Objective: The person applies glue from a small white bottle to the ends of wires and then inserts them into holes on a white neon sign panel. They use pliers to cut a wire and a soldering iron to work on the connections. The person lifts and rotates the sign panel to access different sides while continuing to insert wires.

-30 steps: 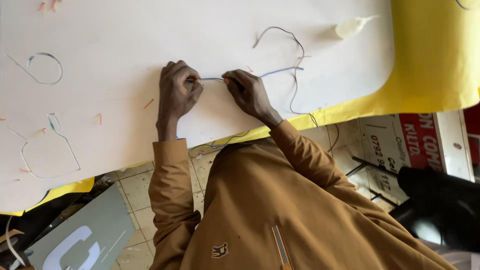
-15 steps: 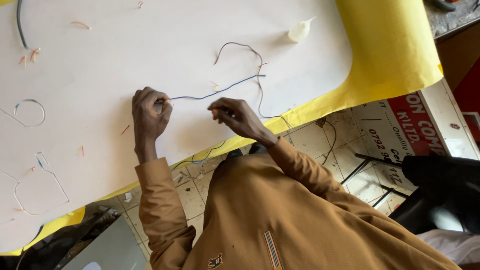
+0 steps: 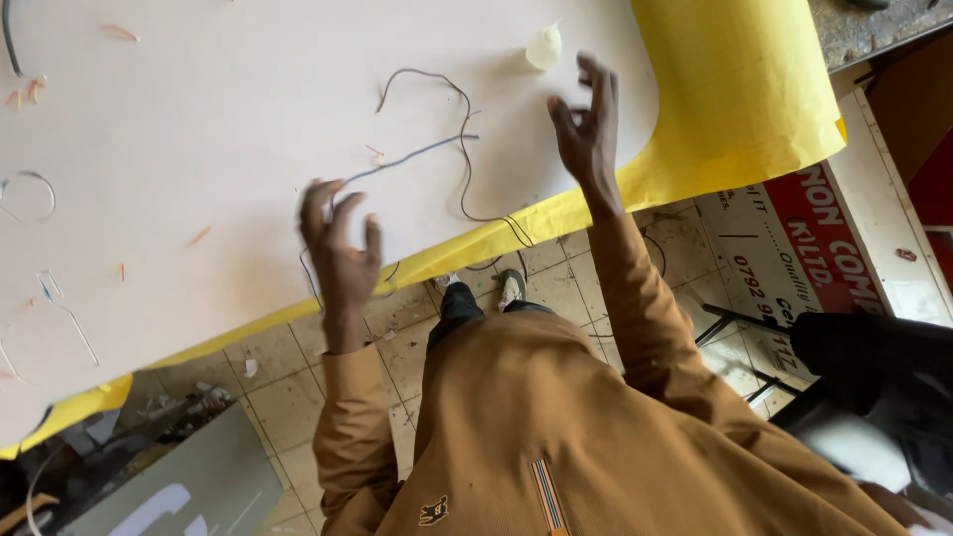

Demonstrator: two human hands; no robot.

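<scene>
A thin grey wire (image 3: 422, 152) lies loosely curved on a big white sheet (image 3: 228, 109). A darker thin cord (image 3: 463, 169) loops beside it and runs off the sheet's edge. My left hand (image 3: 342, 248) hovers at the sheet's near edge with fingers spread, its fingertips close to the wire's left end, holding nothing. My right hand (image 3: 586, 124) is raised over the sheet to the right of the wire, fingers apart and empty. A small white lump (image 3: 543, 47) sits just above and left of that hand.
Yellow sheeting (image 3: 740, 89) sticks out from under the white sheet on the right and along the near edge. Bent wire shapes (image 3: 30, 194) lie at far left. Below are a tiled floor (image 3: 288, 387), a red-and-white signboard (image 3: 814, 248) and a grey panel (image 3: 189, 486).
Both hands have let go of the grey wire and opened. The right hand has lifted away to the right, and the left hand has drawn back toward the sheet's edge.
</scene>
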